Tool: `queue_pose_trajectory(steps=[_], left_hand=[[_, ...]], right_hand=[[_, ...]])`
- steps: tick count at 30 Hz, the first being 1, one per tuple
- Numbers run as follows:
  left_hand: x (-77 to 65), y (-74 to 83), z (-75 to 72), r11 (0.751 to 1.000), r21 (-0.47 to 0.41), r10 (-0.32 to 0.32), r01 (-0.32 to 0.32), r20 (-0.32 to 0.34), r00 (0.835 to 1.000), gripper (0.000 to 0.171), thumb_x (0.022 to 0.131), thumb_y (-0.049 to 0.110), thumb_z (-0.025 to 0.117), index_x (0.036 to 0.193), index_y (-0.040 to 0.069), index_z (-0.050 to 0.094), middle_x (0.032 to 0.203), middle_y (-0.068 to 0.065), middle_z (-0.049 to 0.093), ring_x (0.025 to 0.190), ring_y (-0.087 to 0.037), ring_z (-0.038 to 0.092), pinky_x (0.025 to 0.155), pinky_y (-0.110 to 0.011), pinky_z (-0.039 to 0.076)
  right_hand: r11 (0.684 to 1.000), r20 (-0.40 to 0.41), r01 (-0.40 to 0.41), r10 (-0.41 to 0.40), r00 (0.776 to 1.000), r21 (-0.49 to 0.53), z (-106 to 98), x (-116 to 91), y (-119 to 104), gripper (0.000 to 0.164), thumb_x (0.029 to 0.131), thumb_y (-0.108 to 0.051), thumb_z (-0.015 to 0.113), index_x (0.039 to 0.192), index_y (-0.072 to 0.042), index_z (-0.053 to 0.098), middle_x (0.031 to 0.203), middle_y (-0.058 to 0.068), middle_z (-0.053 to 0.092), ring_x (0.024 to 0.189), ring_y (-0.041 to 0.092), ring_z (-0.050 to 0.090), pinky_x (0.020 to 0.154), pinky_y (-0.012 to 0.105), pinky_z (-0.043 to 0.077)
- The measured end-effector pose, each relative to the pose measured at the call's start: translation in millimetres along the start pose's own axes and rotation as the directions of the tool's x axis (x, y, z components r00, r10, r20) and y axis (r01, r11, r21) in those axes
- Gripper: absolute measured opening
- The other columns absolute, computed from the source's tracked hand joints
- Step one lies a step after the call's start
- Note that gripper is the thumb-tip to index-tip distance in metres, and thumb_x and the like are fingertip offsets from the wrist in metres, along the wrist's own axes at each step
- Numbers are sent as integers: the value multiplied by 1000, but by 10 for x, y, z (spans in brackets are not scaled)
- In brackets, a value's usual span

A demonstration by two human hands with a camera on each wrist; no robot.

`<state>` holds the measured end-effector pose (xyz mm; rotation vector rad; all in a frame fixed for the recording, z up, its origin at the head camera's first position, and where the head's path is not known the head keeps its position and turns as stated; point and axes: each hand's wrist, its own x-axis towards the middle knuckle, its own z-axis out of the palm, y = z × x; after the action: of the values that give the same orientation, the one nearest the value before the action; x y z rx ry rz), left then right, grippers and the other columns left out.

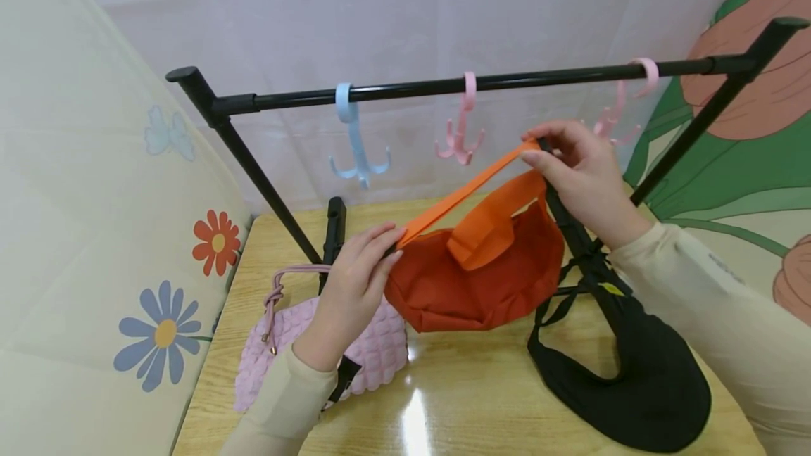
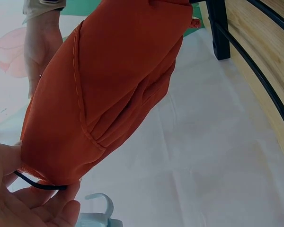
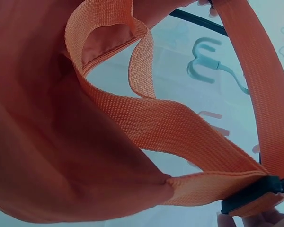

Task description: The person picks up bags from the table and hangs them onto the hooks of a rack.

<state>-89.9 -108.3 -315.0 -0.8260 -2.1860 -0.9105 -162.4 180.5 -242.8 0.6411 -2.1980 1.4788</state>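
An orange-red waist bag (image 1: 475, 294) hangs in the air between my two hands, over the wooden table. My left hand (image 1: 355, 283) holds its left end, thumb and fingers on the orange webbing strap (image 1: 465, 192). In the left wrist view, a thin black cord or edge (image 2: 40, 185) passes by those fingers. My right hand (image 1: 586, 174) pinches the strap's other end beside a black buckle (image 3: 251, 194). The strap stretches taut between the hands, while a second length loops slackly down over the bag.
A black rack rail (image 1: 405, 90) crosses behind, carrying a blue hook (image 1: 357, 139), a pink hook (image 1: 459, 136) and another pink hook (image 1: 651, 76). On the table (image 1: 469, 400) lie a quilted lilac bag (image 1: 374, 350) at left and a black shoulder bag (image 1: 665, 371) at right.
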Motion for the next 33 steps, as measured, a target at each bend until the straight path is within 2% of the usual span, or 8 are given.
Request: queue_pose_trajectory(steps=[9,20,27,33], left_hand=[[1,-19,-5,1000,-6,6,-6,-9,1000,35,86,-5,68,121,-3,64,122,-20,61,110,-35,57,94,-46,48],[12,-40,-30,1000,-1,8,-8,-24,1000,35,86,-5,68,121,-3,64,122,-20,61,111,-35,56,95,-46,47],[19,-49,-37,1000,-9,14,-14,-31,999,36,86,-5,68,121,-3,64,122,-21,61,111,-36,56,95,-46,47],[25,-52,-42,1000,-6,9,-10,-35,999,35,86,-5,69,121,-3,64,122,-20,62,112,-36,56,96,-46,47]], right_hand=[[1000,7,-12,12,1000,13,14,15,-7,20,95,-1,59,115,2,62,109,4,61,93,14,55,75,16,47],[1000,8,-10,10,1000,8,40,46,-17,20,95,-2,59,115,0,63,109,8,60,91,15,55,75,16,47],[1000,-4,-21,21,1000,7,56,67,-16,20,95,-3,60,114,-1,63,109,3,60,93,14,54,76,16,47],[1000,-8,-18,18,1000,13,71,85,-9,20,95,-2,60,115,0,62,108,3,60,93,14,54,77,15,47]])
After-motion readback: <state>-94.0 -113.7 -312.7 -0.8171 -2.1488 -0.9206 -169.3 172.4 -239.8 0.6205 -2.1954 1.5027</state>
